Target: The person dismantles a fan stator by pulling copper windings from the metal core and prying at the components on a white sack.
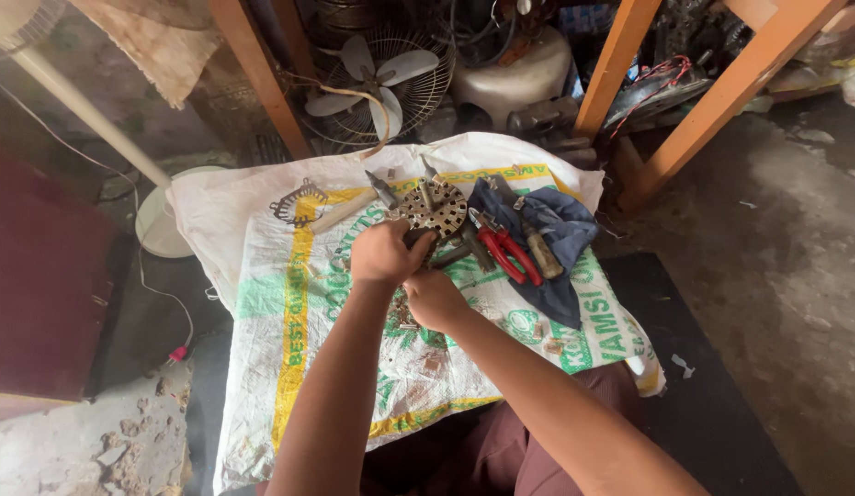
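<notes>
A round perforated metal disc (434, 208), apparently a motor part, is held above a printed woven sack (262, 239) spread as a work surface. The left hand (383, 252) is closed around something just below the disc's near edge; whether that is a tool handle or the part itself cannot be told. The right hand (433, 298) sits just beneath and behind the left, fingers curled, seemingly bracing the same piece; what it clasps is hidden.

Judged from this, the work is best done with the disc steadied by the lower hand while force is applied by the upper one, kept in line with the part so nothing slips. Small loose bits (549, 342) lie on the sack to the right of the grip and should be left undisturbed.

Beyond the grip, red-handled pliers (505, 253) and a wooden-handled tool (542, 254) rest on a blue cloth (565, 266), within easy reach. A second ring-shaped metal part (297, 204) lies to the left of the grip. A fan (383, 78) stands farther off.
</notes>
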